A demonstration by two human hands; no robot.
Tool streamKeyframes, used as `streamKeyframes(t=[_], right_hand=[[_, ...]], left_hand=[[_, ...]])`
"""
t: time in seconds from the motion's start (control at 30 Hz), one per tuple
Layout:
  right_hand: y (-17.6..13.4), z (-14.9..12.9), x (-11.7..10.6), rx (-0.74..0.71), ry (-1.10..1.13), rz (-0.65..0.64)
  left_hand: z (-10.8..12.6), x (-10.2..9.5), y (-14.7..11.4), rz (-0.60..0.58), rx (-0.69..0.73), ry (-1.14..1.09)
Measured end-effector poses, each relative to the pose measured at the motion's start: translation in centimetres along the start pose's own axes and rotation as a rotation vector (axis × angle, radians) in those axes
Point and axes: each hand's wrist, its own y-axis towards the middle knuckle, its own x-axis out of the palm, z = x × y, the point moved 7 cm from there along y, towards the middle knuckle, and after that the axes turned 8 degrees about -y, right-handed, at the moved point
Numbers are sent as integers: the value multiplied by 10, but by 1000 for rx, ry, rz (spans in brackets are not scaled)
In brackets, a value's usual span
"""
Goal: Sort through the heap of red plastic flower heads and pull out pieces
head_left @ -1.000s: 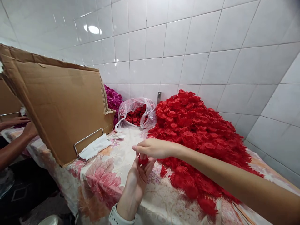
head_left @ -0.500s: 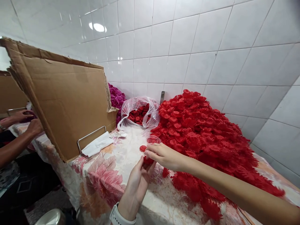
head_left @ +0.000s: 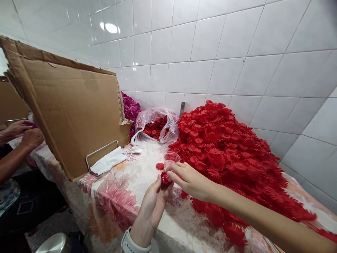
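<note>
My left hand (head_left: 156, 197), with a white watch band on its wrist, is closed round a small red artificial flower (head_left: 165, 178) that looks tightly curled and dark. The fingers of my right hand (head_left: 181, 176) are bent together at the flower's right side; whatever lies between their tips is hidden. Just behind them stands a clear plastic cup (head_left: 171, 158). A single flat red flower piece (head_left: 159, 166) lies on the cloth left of the cup. A large heap of red fabric flowers (head_left: 223, 151) spreads to the right, partly under my right forearm.
A cardboard panel (head_left: 71, 112) stands at the left, with a wire stand (head_left: 101, 151) and white paper (head_left: 107, 161) before it. A clear bag (head_left: 172, 123) of red flowers and a purple heap (head_left: 130, 107) sit by the tiled wall. Another person's hands (head_left: 31, 137) work beyond the panel.
My right hand has shifted slightly down and right, uncovering more of the red flower in my left hand. The other person's hands have moved a little.
</note>
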Motion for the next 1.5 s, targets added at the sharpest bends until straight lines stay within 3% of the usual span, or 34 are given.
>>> streamKeyframes(t=[0.17,0.33,0.53,0.7,0.87,1.07,1.2,1.33,1.4,1.5], right_hand=[[-1,4,1,16,-2,39],[-5,-1,6,-38,89,1],[-9,9,-5,7,-25,69],[-13,0,0,-39,34,61],[-21,-3,-7,9,-13,60],[-28,1,-11,29,78,75],[-29,1,-27,12,120,177],[-35,11,-64,58,185,430],[-40,21,-79,105,213,534],[-38,37,-83,195,123,539]], left_hand=[[-1,0,-4,-2,-14,51],[-2,-1,-4,5,-27,56],[0,2,-6,74,-32,83],[-1,2,-6,38,-56,157],[6,2,-7,66,-62,179],[13,9,-8,40,-101,284],[29,37,0,-51,-45,469],[50,88,18,-267,178,847],[58,106,30,-298,249,917],[61,122,47,-324,252,981]])
